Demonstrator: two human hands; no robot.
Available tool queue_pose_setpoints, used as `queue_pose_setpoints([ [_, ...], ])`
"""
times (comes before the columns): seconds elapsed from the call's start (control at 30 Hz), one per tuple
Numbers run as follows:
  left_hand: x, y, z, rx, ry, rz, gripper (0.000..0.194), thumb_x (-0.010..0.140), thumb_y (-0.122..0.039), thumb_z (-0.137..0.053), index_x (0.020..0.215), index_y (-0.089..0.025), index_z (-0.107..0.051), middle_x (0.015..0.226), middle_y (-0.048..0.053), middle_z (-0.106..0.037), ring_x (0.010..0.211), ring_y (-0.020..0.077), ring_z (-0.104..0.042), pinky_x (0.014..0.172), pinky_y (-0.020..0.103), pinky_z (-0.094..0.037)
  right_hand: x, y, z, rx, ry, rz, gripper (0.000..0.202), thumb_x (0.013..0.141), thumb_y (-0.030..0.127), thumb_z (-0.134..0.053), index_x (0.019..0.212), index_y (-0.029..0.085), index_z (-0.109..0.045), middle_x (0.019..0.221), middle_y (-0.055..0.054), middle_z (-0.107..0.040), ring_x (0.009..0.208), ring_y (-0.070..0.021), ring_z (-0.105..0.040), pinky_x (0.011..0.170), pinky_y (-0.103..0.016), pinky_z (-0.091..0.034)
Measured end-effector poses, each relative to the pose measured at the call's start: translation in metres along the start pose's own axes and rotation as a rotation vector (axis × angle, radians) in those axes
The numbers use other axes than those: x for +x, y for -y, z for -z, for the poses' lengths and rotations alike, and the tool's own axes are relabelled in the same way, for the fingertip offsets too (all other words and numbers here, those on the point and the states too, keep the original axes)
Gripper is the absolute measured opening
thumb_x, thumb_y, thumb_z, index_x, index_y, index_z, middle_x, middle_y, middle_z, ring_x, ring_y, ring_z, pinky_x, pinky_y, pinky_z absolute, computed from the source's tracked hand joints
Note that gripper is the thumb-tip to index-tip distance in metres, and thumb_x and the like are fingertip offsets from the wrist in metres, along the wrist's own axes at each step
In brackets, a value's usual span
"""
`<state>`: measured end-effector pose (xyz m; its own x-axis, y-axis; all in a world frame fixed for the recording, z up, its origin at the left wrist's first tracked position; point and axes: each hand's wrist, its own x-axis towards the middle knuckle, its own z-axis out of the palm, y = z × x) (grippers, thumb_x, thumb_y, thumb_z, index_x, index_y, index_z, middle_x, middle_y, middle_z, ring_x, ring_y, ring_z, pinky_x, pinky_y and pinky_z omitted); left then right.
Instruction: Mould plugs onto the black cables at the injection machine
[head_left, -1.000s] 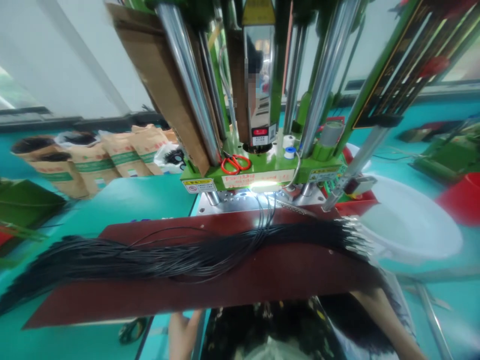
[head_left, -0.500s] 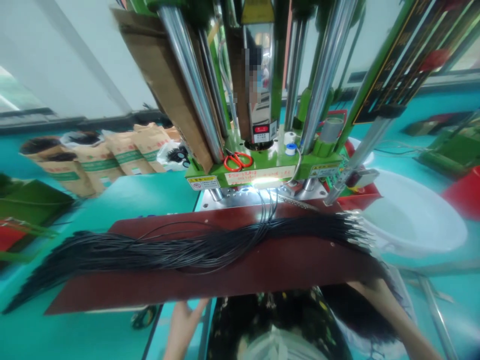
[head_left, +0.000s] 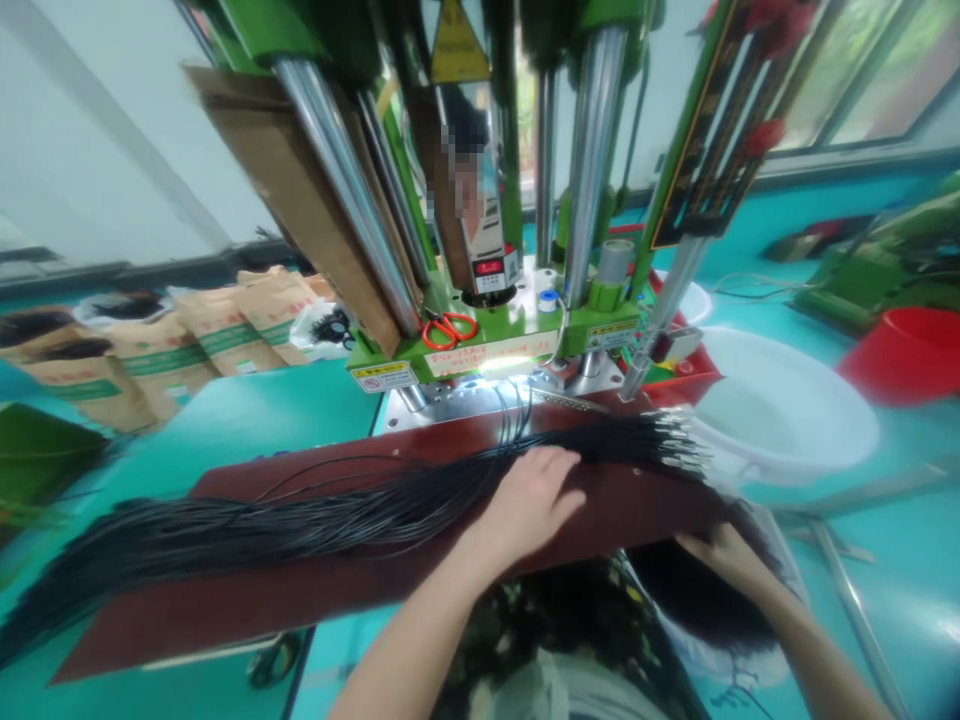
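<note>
One green press [head_left: 499,318] towers in front of me, with the teal surface [head_left: 255,410] spreading out to its left. Nearer to me is one dark red board [head_left: 600,520]. Along it lies one thick bundle of black cables [head_left: 300,515], thin and slightly glossy; the left end runs off over the surface and narrows, the right end shows pale, silvery tips. A few strands rise from the bundle into the press, too blurred to count. One large white basin [head_left: 855,430] sits past the tips, and at least four paper sacks [head_left: 161,345] stand off to the left.

Of my two hands, the left hand [head_left: 536,500] has its grip spread, fingers stretched over the near edge of the cables, thumb well apart. I can't tell how firmly they touch. My right hand [head_left: 724,555] is by the board's near right edge, above a white bag [head_left: 697,675] with dark contents; whether that grip is apart or together, I can't tell.

One pair of red scissors [head_left: 450,330] lies on the press, near one small blue-and-white spool [head_left: 549,300].
</note>
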<state>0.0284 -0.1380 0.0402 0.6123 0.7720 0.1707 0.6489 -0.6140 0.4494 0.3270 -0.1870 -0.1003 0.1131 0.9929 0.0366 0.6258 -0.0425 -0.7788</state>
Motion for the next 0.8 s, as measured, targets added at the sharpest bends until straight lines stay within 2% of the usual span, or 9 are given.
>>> queue_pose_setpoints([
  [0.07,0.04,0.006,-0.018,0.208,-0.048,0.039,0.035,0.086,-0.027,-0.043,0.117,-0.011,-0.05,0.116,0.014,-0.053,0.109,0.0258,-0.045,0.091,0.042,-0.038,-0.001,0.002,-0.001,0.015,0.006,0.014,0.027,0.065,0.036,-0.051,0.083,0.016,-0.058,0.081,-0.01,-0.067,0.079,-0.0278,-0.062,0.071,-0.039,-0.052],
  [0.17,0.075,0.016,-0.034,0.4,0.021,0.138,0.028,0.085,-0.03,-0.046,0.099,-0.008,-0.057,0.101,0.016,-0.057,0.1,0.0295,-0.049,0.082,0.043,-0.042,-0.003,0.004,-0.002,-0.021,-0.021,0.028,0.032,0.068,0.037,-0.049,0.088,0.014,-0.058,0.085,-0.012,-0.066,0.083,-0.0291,-0.061,0.075,-0.042,-0.05],
  [0.27,0.086,0.023,-0.035,0.424,0.13,0.106,0.028,0.083,-0.034,-0.05,0.095,-0.009,-0.056,0.097,0.015,-0.058,0.096,0.0275,-0.053,0.079,0.038,-0.043,-0.005,0.001,-0.004,-0.043,-0.038,0.057,0.034,0.07,0.036,-0.047,0.093,0.013,-0.058,0.089,-0.013,-0.066,0.085,-0.0295,-0.061,0.08,-0.044,-0.048],
  [0.37,0.089,0.025,-0.03,0.391,0.202,0.043,0.023,0.084,-0.029,-0.049,0.098,-0.012,-0.052,0.096,0.012,-0.06,0.091,0.0235,-0.057,0.078,0.034,-0.044,-0.005,-0.003,-0.006,-0.055,-0.025,0.086,0.034,0.071,0.033,-0.046,0.096,0.012,-0.058,0.09,-0.013,-0.066,0.087,-0.0297,-0.061,0.083,-0.045,-0.046],
  [0.47,0.085,0.023,-0.021,0.357,0.145,-0.012,0.017,0.086,-0.024,-0.043,0.095,-0.013,-0.053,0.094,0.011,-0.06,0.09,0.0218,-0.057,0.078,0.033,-0.044,-0.004,-0.004,-0.005,-0.097,-0.028,0.106,0.036,0.072,0.033,-0.045,0.098,0.011,-0.058,0.096,-0.016,-0.065,0.092,-0.0304,-0.059,0.085,-0.044,-0.045],
  [0.57,0.075,0.02,-0.007,0.194,-0.033,-0.05,0.017,0.087,-0.023,-0.04,0.091,-0.014,-0.055,0.094,0.009,-0.059,0.092,0.0207,-0.054,0.081,0.033,-0.042,-0.006,0.001,0.003,-0.16,-0.012,0.152,0.038,0.072,0.03,-0.047,0.103,0.011,-0.058,0.104,-0.016,-0.063,0.102,-0.0299,-0.056,0.09,-0.042,-0.042],
  [0.67,0.059,0.018,0.009,-0.158,-0.172,0.021,0.017,0.085,-0.027,-0.043,0.087,-0.016,-0.056,0.083,0.005,-0.06,0.081,0.0165,-0.056,0.076,0.029,-0.043,-0.017,0.012,0.018,-0.276,0.001,0.15,0.039,0.065,0.025,-0.054,0.102,0.013,-0.061,0.107,-0.016,-0.062,0.102,-0.03,-0.056,0.09,-0.04,-0.042],
  [0.73,0.05,0.015,0.017,-0.453,-0.153,0.107,0.019,0.084,-0.031,-0.044,0.079,-0.016,-0.055,0.072,0.002,-0.059,0.067,0.0127,-0.055,0.067,0.026,-0.044,-0.028,0.027,0.03,-0.333,0.054,0.102,0.032,0.063,0.024,-0.059,0.093,0.015,-0.065,0.096,-0.015,-0.066,0.091,-0.0294,-0.061,0.083,-0.038,-0.046],
  [0.8,0.043,0.013,0.021,-0.686,-0.093,0.165,0.023,0.083,-0.033,-0.046,0.071,-0.015,-0.051,0.063,-0.001,-0.056,0.056,0.0092,-0.052,0.059,0.022,-0.042,-0.038,0.05,0.04,-0.31,0.119,0.091,0.017,0.064,0.027,-0.062,0.078,0.02,-0.067,0.08,-0.009,-0.068,0.076,-0.0259,-0.064,0.074,-0.033,-0.049],
])
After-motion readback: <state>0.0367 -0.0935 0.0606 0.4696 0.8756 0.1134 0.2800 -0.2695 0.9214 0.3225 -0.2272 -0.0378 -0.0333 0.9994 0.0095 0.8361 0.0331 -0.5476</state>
